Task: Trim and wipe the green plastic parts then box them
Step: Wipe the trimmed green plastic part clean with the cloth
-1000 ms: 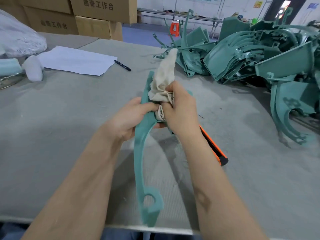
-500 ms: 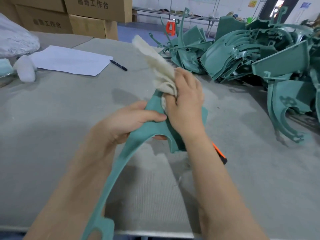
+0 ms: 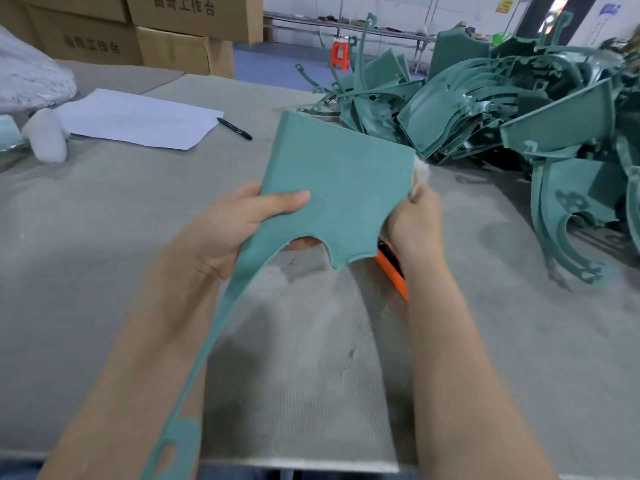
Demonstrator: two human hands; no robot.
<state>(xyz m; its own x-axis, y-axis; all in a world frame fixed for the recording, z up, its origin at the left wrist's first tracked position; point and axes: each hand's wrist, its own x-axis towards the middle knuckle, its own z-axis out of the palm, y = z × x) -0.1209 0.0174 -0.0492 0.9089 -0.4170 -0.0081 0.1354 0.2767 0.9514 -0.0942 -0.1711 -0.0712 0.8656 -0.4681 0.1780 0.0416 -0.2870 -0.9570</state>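
Observation:
A green plastic part (image 3: 341, 178) with a broad flat panel and a long thin arm is held up above the grey table (image 3: 86, 258). My left hand (image 3: 242, 220) grips its left edge, thumb lying across the panel's face. At the panel's right edge is my right hand (image 3: 414, 223), holding a cream cloth (image 3: 420, 173) that is mostly hidden behind the part. The arm runs down to the lower left and ends in a slotted tab near the table's front edge.
A large pile of green parts (image 3: 502, 109) fills the table's right and back. An orange-and-black knife (image 3: 393, 271) lies under my right wrist. White paper (image 3: 138, 119) and a black pen (image 3: 234, 128) lie at the back left, near cardboard boxes (image 3: 180, 32).
The part has turned from edge-on to its broad face toward me. My right hand with the cloth moved from the top of the part to its right edge, behind the panel.

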